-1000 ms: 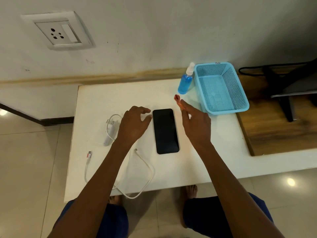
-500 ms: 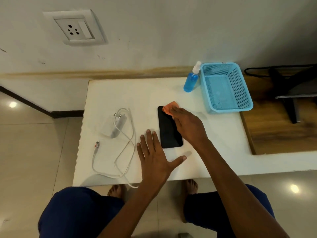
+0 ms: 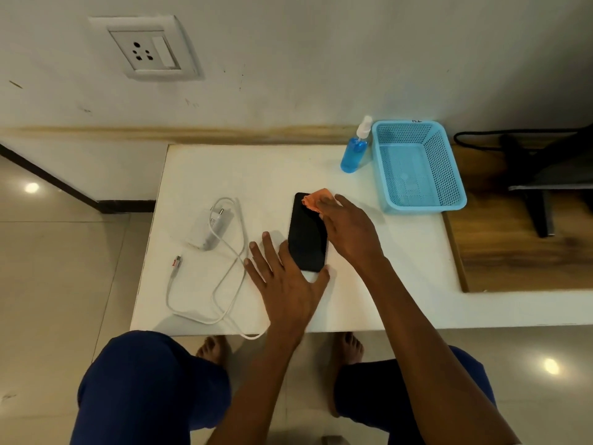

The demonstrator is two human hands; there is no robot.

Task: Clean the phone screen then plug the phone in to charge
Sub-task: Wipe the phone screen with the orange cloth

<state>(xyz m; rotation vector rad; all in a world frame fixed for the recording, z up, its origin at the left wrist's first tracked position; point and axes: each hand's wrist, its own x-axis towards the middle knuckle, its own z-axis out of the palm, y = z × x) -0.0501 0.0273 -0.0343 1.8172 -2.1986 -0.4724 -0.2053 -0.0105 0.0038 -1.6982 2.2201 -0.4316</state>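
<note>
right hand (image 3: 348, 232) pinches orange cloth (image 3: 317, 200) at far end of flat black phone (image 3: 307, 232) | long axis runs toward wearer | left hand (image 3: 285, 281) flat, fingers spread, braces near-left corner | wipe: pull back

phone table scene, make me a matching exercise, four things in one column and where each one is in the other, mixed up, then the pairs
Things:
1. orange cloth
2. spray bottle
3. charger adapter
4. left hand

Places:
A. on the table left of the phone, cable looped beside it
B. flat at the phone's near left corner
C. under the right hand at the phone's far end
D. standing just left of the blue basket

Pairs: 1-C, 2-D, 3-A, 4-B
</note>
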